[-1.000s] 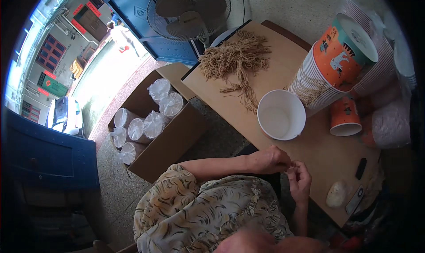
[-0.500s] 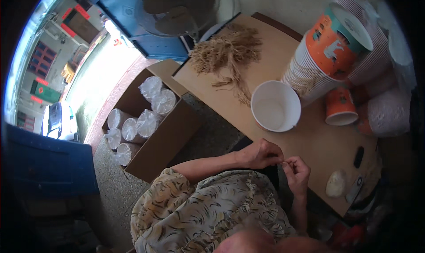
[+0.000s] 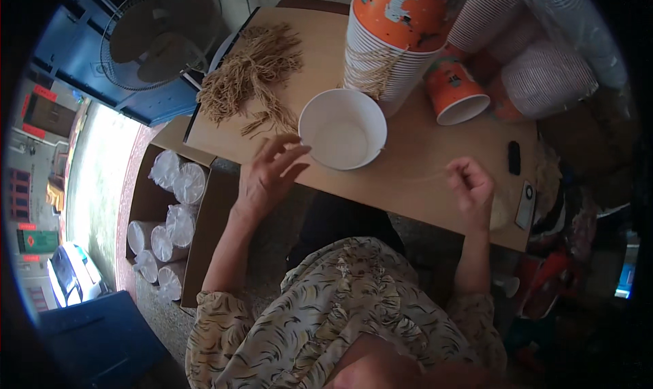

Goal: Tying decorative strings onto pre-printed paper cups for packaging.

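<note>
A large white paper bucket [image 3: 343, 134] stands open-topped near the table's front edge. Beside its left wall is my left hand [image 3: 269, 171], fingers apart; its fingertips meet the bucket's edge in view, and whether they touch I cannot tell. To the right, above the table, my right hand [image 3: 471, 188] is closed with curled fingers; what they hold, if anything, is too small to make out. A faint pale streak shows left of those fingers. Brown twisted cords [image 3: 248, 73] lie in a loose heap behind my left hand. More cord hangs on a tall stack of paper buckets [image 3: 384, 69].
An orange printed bucket [image 3: 401, 15] tops the stack. Another orange cup [image 3: 459, 96] lies on its side, near plastic-wrapped cup stacks [image 3: 547, 79]. A black object [image 3: 514, 158] and a phone-like slab [image 3: 525, 205] lie at right. A carton [image 3: 211, 232] of wrapped rolls stands left.
My hands, which were together at the table's front edge, have parted. The left has gone up to the bucket, the right toward the right. The whole view has shifted too.
</note>
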